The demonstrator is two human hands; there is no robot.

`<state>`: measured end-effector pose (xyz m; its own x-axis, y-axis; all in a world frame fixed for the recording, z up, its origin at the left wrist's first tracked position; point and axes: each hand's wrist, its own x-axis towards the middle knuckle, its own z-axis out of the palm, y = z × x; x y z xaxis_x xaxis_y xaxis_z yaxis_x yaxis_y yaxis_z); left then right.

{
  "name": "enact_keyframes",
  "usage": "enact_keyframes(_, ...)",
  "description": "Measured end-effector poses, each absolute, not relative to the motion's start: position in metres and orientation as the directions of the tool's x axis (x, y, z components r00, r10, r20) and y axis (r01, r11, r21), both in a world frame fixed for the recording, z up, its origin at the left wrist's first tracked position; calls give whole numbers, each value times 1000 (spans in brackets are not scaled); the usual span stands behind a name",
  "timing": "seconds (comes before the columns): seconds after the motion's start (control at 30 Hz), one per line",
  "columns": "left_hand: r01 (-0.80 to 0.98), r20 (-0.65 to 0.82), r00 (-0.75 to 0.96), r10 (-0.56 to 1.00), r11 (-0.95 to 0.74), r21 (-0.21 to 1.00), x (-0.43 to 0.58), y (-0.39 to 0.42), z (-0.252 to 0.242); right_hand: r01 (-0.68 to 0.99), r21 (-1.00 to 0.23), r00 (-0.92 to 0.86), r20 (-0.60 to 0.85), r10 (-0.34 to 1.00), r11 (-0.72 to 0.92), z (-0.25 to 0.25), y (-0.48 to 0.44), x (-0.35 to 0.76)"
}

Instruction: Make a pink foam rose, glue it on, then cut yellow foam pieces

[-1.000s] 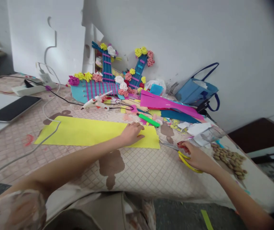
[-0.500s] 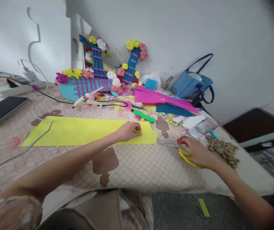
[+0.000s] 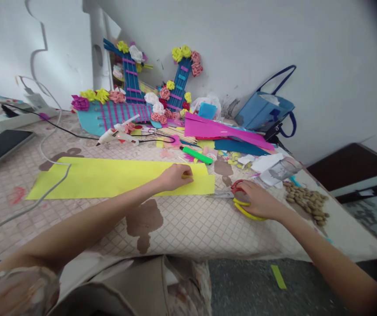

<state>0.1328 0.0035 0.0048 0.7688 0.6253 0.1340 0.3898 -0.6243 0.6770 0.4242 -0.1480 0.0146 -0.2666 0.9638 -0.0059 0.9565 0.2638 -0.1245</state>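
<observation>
A long sheet of yellow paper (image 3: 109, 177) lies flat across the patterned tablecloth. My left hand (image 3: 176, 177) rests near its right end, with thumb and fingertips closed on a bit of the paper. In my right hand (image 3: 259, 200) is a pair of scissors (image 3: 248, 213) with yellow and red handles, fingers through the loops. Their metal blades point left, and the tips reach the lower right edge of the sheet. Whether the blades are apart is hard to make out. A green marker (image 3: 197, 155) lies just behind the paper.
A white glue gun (image 3: 119, 135) and a grey cable (image 3: 52, 186) lie at the left, the cable crossing the sheet. Flower-covered blue guitar shapes (image 3: 116, 117) stand behind. Magenta paper (image 3: 223, 131), a blue bag (image 3: 263, 112), a clear cup (image 3: 283, 171) and peanuts (image 3: 306, 204) are at the right.
My right hand has moved left with the scissors, bringing the blade tips to the sheet's edge. My left hand keeps its place on the paper. The view has shifted slightly.
</observation>
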Motion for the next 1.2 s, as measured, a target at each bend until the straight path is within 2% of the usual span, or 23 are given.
enact_keyframes(0.07, 421, 129, 772, 623, -652, 631, 133, 3, 4, 956, -121, -271, -19, 962, 267, 15, -146, 424)
enact_keyframes(0.17, 445, 238, 782, 576, -784, 434, 135, 0, 4, 955, -126, -273, -36, 961, 267, 16, -144, 425)
enact_keyframes(0.27, 230, 389, 872, 298, -950, 212, 141, -2, 5, 955, -132, -273, -50, 961, 264, 17, -144, 426)
enact_keyframes(0.37, -83, 362, 932, -32, -988, 127, 150, -1, 1, 954, -141, -275, -60, 960, 264, 18, -143, 426)
enact_keyframes(0.47, -184, 268, 952, -147, -975, 122, 157, 4, -6, 952, -153, -280, -77, 957, 266, 20, -142, 425)
enact_keyframes(0.63, -145, 163, 980, -112, -968, 204, 158, 12, -18, 951, -163, -284, -114, 952, 264, 24, -140, 423)
enact_keyframes(0.9, -128, 143, 985, -93, -959, 255, 155, 12, -16, 955, -133, -281, -133, 950, 264, 23, -143, 426)
enact_keyframes(1.1, -188, 205, 970, -131, -939, 289, 154, 7, -13, 951, -143, -292, -120, 949, 274, 24, -145, 423)
enact_keyframes(1.2, -192, 179, 974, -139, -926, 326, 154, 6, -16, 951, -140, -294, -124, 948, 276, 25, -146, 422)
